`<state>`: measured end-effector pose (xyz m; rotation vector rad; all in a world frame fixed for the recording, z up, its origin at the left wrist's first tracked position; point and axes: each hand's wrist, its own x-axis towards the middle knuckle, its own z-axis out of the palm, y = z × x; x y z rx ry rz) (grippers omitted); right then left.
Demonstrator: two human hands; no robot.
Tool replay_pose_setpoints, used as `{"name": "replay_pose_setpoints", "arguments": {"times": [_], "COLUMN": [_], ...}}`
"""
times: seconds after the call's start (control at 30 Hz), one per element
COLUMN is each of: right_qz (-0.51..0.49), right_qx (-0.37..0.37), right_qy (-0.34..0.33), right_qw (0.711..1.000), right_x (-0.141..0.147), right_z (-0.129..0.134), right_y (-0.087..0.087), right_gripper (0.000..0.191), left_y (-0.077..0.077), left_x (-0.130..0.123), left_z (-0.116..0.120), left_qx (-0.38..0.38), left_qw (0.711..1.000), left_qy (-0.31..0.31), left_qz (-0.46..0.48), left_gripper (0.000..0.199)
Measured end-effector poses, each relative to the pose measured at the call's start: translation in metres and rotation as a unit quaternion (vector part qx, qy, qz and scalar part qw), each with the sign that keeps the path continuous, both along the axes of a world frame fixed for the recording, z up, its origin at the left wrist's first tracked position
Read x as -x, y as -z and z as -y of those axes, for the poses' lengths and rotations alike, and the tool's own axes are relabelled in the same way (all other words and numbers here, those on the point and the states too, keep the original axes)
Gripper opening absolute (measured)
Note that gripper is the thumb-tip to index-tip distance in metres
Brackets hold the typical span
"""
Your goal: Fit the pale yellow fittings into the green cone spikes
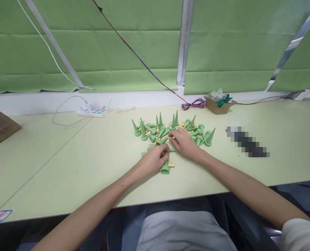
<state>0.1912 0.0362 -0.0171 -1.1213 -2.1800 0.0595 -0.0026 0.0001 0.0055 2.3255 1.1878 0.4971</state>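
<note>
In the head view, smooth, plastic-looking green cones, tapered from round collars, stand or lie heaped with small knobbly yellow pieces on the pale, flat table. The left hand curls over a toppled cone, its hollow mouth facing the person; the right hand bends its fingers at the heap, near the left. I cannot tell whether either is clamped on anything.
</note>
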Motion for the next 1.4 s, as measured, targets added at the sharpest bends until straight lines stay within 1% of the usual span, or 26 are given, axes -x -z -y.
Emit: {"name": "replay_pose_setpoints", "arguments": {"times": [0.13,0.2,0.27,0.37,0.47,0.6,0.73,0.83,1.1,1.17,1.3,1.37,1.4], "right_qz": [-0.046,-0.067,-0.088,-0.116,-0.139,-0.162,-0.172,-0.185,-0.207,-0.207,-0.21,-0.213,-0.216], "right_qx": [-0.016,-0.023,-0.032,-0.047,-0.059,-0.063,-0.053,-0.049,-0.027,-0.025,-0.021,-0.019,-0.019], "right_qy": [-0.002,-0.005,-0.005,0.001,0.01,0.013,0.015,0.021,0.027,0.028,0.032,0.035,0.036], "right_qw": [0.999,0.997,0.996,0.992,0.988,0.985,0.984,0.981,0.978,0.978,0.977,0.976,0.976], "right_x": [0.0,0.0,0.0,0.0,0.0,0.001,0.001,-0.001,-0.002,-0.002,-0.002,-0.002,-0.002], "right_z": [0.001,0.002,0.003,0.004,0.007,0.011,0.012,0.012,0.013,0.013,0.014,0.014,0.014], "right_y": [-0.001,-0.002,-0.004,-0.006,-0.009,-0.012,-0.013,-0.013,-0.016,-0.016,-0.017,-0.017,-0.018], "right_gripper": [0.01,0.009,0.009,0.009,0.01,0.011,0.012,0.011,0.011,0.012,0.013,0.013,0.013], "left_y": [0.001,-0.003,-0.009,-0.022,-0.03,-0.03,-0.026,-0.023,-0.023,-0.024,-0.03,-0.032,-0.033], "left_x": [-0.001,-0.001,0.001,0.004,0.007,0.006,0.004,0.004,0.002,0.003,0.005,0.005,0.005], "left_z": [0.001,0.002,0.004,0.008,0.011,0.013,0.013,0.012,0.009,0.009,0.008,0.008,0.007], "left_qx": [-0.04,-0.051,-0.046,0.001,0.013,0.003,0.005,0.012,0.097,0.139,0.236,0.25,0.244], "left_qw": [0.999,0.999,0.999,0.999,0.996,0.991,0.991,0.994,0.993,0.986,0.96,0.952,0.952], "left_qy": [-0.014,-0.013,-0.008,0.036,0.072,0.088,0.085,0.069,0.058,0.062,0.074,0.07,0.064], "left_qz": [0.002,0.008,0.014,0.0,-0.046,-0.103,-0.103,-0.084,0.031,0.068,0.13,0.161,0.173], "left_gripper": [0.017,0.02,0.028,0.035,0.038,0.047,0.042,0.038,0.038,0.036,0.038,0.039,0.04]}}
